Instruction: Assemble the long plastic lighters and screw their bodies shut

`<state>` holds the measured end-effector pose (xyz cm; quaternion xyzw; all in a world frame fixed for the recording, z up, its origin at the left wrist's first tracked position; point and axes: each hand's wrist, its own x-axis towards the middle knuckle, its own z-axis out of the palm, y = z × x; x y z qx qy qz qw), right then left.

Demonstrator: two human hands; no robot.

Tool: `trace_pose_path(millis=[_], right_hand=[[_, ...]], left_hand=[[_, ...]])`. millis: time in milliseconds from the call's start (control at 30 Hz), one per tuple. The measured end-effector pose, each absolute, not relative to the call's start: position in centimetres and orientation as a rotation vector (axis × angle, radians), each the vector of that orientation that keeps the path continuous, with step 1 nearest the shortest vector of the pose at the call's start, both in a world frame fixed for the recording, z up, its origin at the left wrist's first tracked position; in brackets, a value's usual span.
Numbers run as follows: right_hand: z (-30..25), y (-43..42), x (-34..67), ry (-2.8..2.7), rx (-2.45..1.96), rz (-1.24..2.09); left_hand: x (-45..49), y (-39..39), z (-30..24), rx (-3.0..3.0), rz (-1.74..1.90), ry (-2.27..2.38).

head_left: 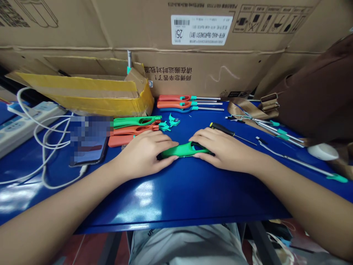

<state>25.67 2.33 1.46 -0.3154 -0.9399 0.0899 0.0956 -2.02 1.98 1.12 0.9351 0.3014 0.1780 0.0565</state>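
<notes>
A green lighter body [182, 150] lies crosswise on the blue table between my hands, its trigger opening toward the right. My left hand [146, 151] is closed on its left end, thumb and fingers on either side. At the other end, beside the opening, my right hand [213, 149] grips it the same way. Small turquoise trigger pieces [169, 123] lie in a loose heap just behind. Left of them rest a green lighter shell [129, 122] and orange lighter bodies [121, 140], partly hidden by my left hand. A black-and-yellow screwdriver [223, 129] lies just behind my right hand.
Long-necked lighters [176, 104] lie in a row before a large cardboard box [110, 33]. Metal lighter tubes with wires [278, 131] lie at right. A phone [92, 147], white cables, a power strip [33, 117] and a yellow-taped carton [110, 105] occupy the left.
</notes>
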Motion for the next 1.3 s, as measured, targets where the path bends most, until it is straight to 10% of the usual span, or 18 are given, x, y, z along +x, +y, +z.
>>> trace_pose_path(millis=[1300], right_hand=[[0.3,2.6,25.1,-2.432,-1.047,0.751]], left_hand=[[-1.9,1.3,1.2,2.667,0.391,1.140]])
